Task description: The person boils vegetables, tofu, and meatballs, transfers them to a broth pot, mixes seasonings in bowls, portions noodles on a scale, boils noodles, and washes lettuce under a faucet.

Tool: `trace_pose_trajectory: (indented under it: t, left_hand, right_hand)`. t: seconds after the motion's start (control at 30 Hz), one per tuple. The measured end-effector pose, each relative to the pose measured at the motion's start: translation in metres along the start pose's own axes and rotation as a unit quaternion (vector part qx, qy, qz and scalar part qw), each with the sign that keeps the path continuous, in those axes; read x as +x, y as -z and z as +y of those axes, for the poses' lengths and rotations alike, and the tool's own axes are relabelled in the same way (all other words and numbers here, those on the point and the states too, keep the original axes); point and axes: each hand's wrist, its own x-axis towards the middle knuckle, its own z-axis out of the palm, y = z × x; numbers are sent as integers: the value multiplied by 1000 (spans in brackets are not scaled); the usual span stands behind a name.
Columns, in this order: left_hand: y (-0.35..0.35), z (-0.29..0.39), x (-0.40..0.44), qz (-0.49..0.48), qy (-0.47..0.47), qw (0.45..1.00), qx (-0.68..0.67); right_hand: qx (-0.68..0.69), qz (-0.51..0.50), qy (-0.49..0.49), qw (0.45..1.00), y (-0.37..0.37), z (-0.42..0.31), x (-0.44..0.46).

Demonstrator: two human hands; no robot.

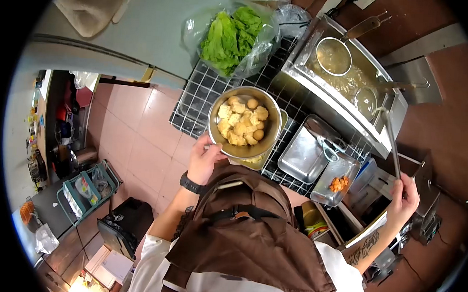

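My left hand (204,160) grips the near-left rim of a round metal pot (272,129), thumb pressed on its edge. Inside the pot lie several pale yellow, uneven food pieces (239,126) and a few smooth round balls (252,103). Off to the right, my right hand (405,195) is closed round the end of a long-handled metal utensil (393,140). Its far end rests at the edge of a metal cooker (300,70) filled with bubbling liquid; I cannot make out the tip's shape. Two mesh strainers, one round (334,56) and one lower (365,101), sit in the cooker.
A plastic bag of green lettuce (231,39) lies on the black wire rack (194,105). Right of the pot are a metal tray (302,154), scissors (330,150) and a smaller tray (323,194) with orange pieces. An open drawer (353,232) is below my right arm.
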Motion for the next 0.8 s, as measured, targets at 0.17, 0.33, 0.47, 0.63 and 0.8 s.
trace_pose_trajectory:
  t: [0.17,0.33,0.47,0.63,0.8]
  left_hand:
    - [15,-13,-16,19,-39,999,16]
    - [45,-14,-36,63,-20,997,-44]
    - [101,-8,-64,118,-12,987,-105]
    - [232,-17,-92,155,-34,967,-197]
    - [399,-8,-123,212,-45,947,-237]
  right_hand:
    - [-199,-32,46,978,-34,11,29]
    - [10,-136,-51,989,-75,-48,28]
    - [78,-199,94,972,-154,-128,2]
    - [186,-451,49,871,-254,-284,-59]
    - [175,-518,135,826,-361,-444,-117]
